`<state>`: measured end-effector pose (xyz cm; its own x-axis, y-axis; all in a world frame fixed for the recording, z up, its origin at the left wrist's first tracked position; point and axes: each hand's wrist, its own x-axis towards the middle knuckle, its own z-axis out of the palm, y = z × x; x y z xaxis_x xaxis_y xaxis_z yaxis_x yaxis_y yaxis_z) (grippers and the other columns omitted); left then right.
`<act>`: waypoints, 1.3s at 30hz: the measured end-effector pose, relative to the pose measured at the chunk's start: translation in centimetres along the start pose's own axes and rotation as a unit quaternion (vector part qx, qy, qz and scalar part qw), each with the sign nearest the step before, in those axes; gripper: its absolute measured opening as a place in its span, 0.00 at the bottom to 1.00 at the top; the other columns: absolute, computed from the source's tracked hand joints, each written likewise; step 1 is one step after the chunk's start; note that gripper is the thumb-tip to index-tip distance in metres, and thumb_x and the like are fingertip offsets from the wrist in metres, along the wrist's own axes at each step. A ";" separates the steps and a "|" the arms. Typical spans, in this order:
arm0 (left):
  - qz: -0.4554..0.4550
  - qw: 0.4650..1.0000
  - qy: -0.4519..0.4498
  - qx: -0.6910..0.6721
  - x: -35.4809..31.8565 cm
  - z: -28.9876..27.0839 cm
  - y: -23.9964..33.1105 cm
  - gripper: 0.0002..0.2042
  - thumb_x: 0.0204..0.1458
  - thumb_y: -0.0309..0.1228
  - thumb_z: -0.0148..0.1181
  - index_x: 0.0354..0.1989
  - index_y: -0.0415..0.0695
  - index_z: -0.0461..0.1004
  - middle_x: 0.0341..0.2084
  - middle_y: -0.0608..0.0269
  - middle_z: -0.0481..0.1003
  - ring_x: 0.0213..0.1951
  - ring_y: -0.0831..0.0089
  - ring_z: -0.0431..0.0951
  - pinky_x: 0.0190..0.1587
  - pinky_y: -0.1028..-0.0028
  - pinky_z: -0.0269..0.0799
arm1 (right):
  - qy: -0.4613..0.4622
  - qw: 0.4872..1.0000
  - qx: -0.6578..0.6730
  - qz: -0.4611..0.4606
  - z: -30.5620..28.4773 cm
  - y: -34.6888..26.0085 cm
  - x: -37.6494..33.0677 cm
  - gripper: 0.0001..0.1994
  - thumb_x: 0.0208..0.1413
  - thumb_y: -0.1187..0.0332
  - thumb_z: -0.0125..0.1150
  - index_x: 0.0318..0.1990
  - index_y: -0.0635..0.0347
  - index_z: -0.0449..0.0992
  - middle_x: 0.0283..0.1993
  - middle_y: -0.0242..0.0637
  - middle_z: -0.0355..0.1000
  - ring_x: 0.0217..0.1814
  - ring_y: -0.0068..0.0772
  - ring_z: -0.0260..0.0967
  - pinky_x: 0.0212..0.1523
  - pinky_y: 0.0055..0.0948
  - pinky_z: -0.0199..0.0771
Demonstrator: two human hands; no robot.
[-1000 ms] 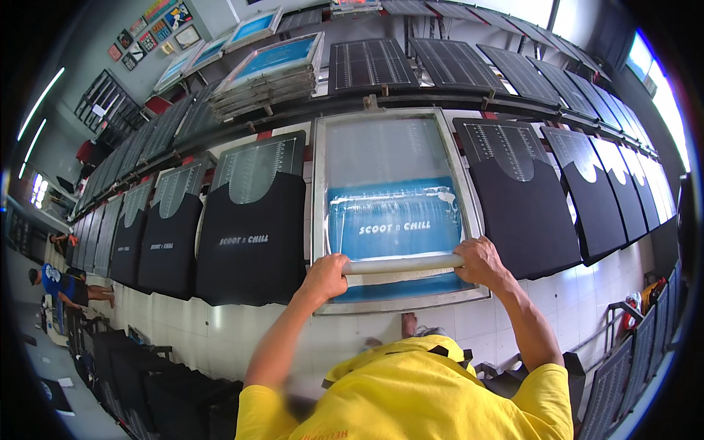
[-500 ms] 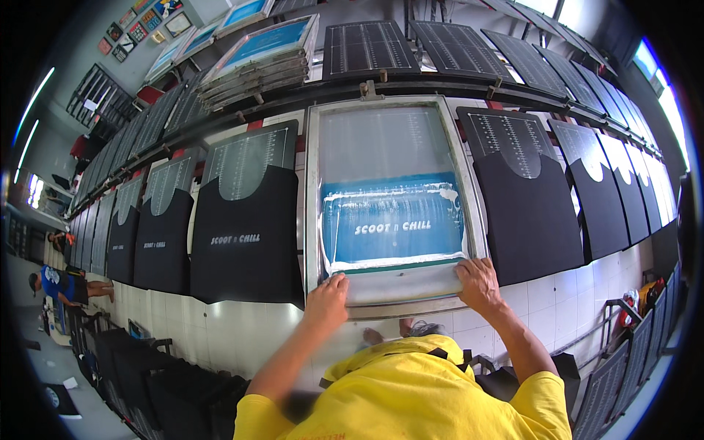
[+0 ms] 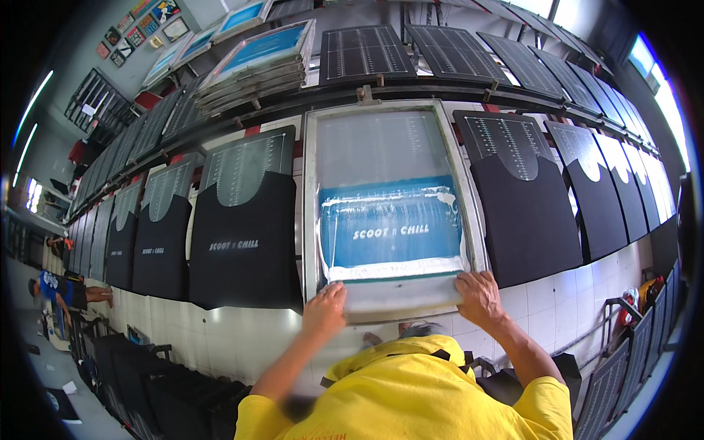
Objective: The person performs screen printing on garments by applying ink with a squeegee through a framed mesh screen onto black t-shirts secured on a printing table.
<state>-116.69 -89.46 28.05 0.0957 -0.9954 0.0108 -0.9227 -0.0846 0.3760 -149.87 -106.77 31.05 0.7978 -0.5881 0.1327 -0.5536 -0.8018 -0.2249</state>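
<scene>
In front of me lies a printing screen (image 3: 312,169) with a pale metal frame, over a printing board. Its mesh carries a blue stencil area (image 3: 381,249) with light lettering and smears of white ink. Across the screen's near end is a wide grey squeegee (image 3: 396,295) with a green blade edge, and a thick band of white ink (image 3: 396,270) lies along its far side. My left hand (image 3: 325,306) is closed on the squeegee's left end. At the opposite end, close to the frame's right rail, my right hand (image 3: 480,297) is closed on it too.
Black shirts lie on boards to both sides; the nearest left shirt (image 3: 242,249) bears light lettering, the nearest right shirt (image 3: 524,213) looks plain. Stacked screens (image 3: 257,66) stand behind the rail. Another person (image 3: 62,290) is far left. Dark racks (image 3: 176,381) are behind me.
Both hands and the squeegee have come slightly toward me. The white ink band beside the blade looks broader. The whole view has shifted a little.
</scene>
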 end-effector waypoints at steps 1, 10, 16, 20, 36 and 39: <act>0.003 1.000 0.001 0.003 -0.6 0.5 0.0 0.25 0.36 0.18 0.59 0.50 0.37 0.75 0.53 0.55 0.75 0.54 0.57 0.77 0.53 0.63 0.76 | 0.000 1.000 -0.004 -0.004 0.2 -0.1 -0.5 0.18 0.32 0.75 0.66 0.37 0.60 0.74 0.41 0.36 0.72 0.45 0.38 0.72 0.49 0.38 0.66; 0.037 0.997 0.072 0.009 4.2 1.9 -2.3 0.14 0.45 0.19 0.56 0.42 0.37 0.77 0.47 0.54 0.79 0.50 0.59 0.80 0.50 0.65 0.78 | 0.026 0.999 -0.035 -0.009 3.1 3.6 3.3 0.15 0.36 0.77 0.63 0.37 0.60 0.75 0.43 0.39 0.74 0.44 0.40 0.72 0.49 0.41 0.67; 0.042 0.997 0.058 -0.010 13.8 -0.5 -6.1 0.16 0.42 0.17 0.56 0.43 0.36 0.78 0.44 0.51 0.80 0.45 0.53 0.81 0.49 0.61 0.78 | 0.010 0.999 -0.051 0.002 2.5 7.4 12.7 0.11 0.38 0.75 0.69 0.33 0.60 0.77 0.38 0.40 0.77 0.43 0.40 0.73 0.50 0.41 0.68; 0.059 0.995 0.077 -0.021 15.4 -0.9 -6.5 0.15 0.40 0.16 0.55 0.39 0.37 0.78 0.39 0.50 0.81 0.39 0.52 0.81 0.46 0.59 0.77 | -0.001 0.999 -0.038 0.012 2.1 8.1 14.0 0.09 0.39 0.73 0.72 0.30 0.60 0.79 0.35 0.40 0.77 0.44 0.40 0.75 0.50 0.40 0.69; 0.006 0.998 0.056 -0.003 1.1 1.4 -1.2 0.19 0.40 0.18 0.58 0.44 0.39 0.79 0.48 0.58 0.79 0.48 0.59 0.80 0.48 0.64 0.79 | 0.016 1.000 0.009 -0.007 1.5 1.5 1.2 0.16 0.33 0.76 0.67 0.36 0.58 0.75 0.42 0.37 0.74 0.44 0.38 0.72 0.46 0.39 0.68; 0.031 0.996 0.085 0.017 1.7 2.3 -1.8 0.20 0.37 0.18 0.59 0.44 0.39 0.79 0.49 0.58 0.78 0.49 0.61 0.80 0.47 0.64 0.79 | 0.029 0.999 -0.014 -0.009 2.6 2.1 1.5 0.14 0.35 0.77 0.62 0.36 0.60 0.74 0.41 0.37 0.74 0.42 0.40 0.72 0.46 0.40 0.68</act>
<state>-115.76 -91.13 25.25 0.0968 -0.9770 0.1900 -0.9409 -0.0276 0.3376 -149.21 -109.09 28.29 0.7928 -0.5780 0.1932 -0.5463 -0.8145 -0.1952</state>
